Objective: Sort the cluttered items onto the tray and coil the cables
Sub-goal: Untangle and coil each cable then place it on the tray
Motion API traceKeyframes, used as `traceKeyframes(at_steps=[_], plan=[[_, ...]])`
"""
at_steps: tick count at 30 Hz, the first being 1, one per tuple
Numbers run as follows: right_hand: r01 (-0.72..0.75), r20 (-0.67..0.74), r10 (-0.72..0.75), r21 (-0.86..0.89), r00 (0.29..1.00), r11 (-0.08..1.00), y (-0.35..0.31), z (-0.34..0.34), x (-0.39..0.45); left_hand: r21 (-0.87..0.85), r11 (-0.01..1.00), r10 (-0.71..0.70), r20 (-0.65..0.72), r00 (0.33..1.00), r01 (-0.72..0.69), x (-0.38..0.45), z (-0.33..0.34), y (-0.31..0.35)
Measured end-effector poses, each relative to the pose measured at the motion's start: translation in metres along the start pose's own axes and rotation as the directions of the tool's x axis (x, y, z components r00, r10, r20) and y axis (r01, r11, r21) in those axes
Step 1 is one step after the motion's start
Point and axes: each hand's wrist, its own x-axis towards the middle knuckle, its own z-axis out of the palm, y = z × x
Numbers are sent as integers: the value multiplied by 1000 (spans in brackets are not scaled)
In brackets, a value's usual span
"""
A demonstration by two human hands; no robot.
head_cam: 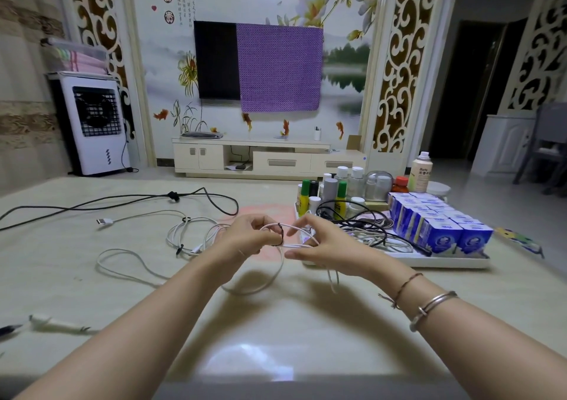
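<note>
White cable (276,264): thin, looped into a loose coil, with a dark tie (280,234) wrapped round the strands at the top of the coil. The lower loop hangs down to the counter (276,332) and one short end dangles below the right wrist.

Position: the coil is held above the counter between the two hands, just left of the tray (445,261).

Left hand (248,237): fingers curled, pinching the gathered strands beside the tie. Right hand (319,243): thumb and forefinger pinch the cable at the tie's other side; the remaining fingers are extended, palm turned inward. Both forearms reach forward from the lower corners; the right wrist carries a bangle and a cord bracelet.

Tray: holds coiled dark and white cables (365,231), blue boxes (438,224) in rows and a group of bottles (340,191).

Elsewhere on the counter: a black cable (122,198) stretched across the far left, further white cables (184,234) lying loose near the left hand.
</note>
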Motion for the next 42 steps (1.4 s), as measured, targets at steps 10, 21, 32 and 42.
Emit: traceKeyframes(at_steps=[10,21,32,42], plan=[[72,-107,-65,64,992,995,4,-6,-3,-134,990,-55,-2,999,54,0,12,6],[-40,-345,6,-92,938,995,2,2,10,73,997,5,-25,1000,-3,6,35,4],[-201,-517,97,-149,850,968,3,-8,4,81,997,20,-133,991,-9,15,36,8],[-15,-230,-5,-83,973,996,-1,-69,-2,-413,904,52,-141,989,-107,54,59,32]])
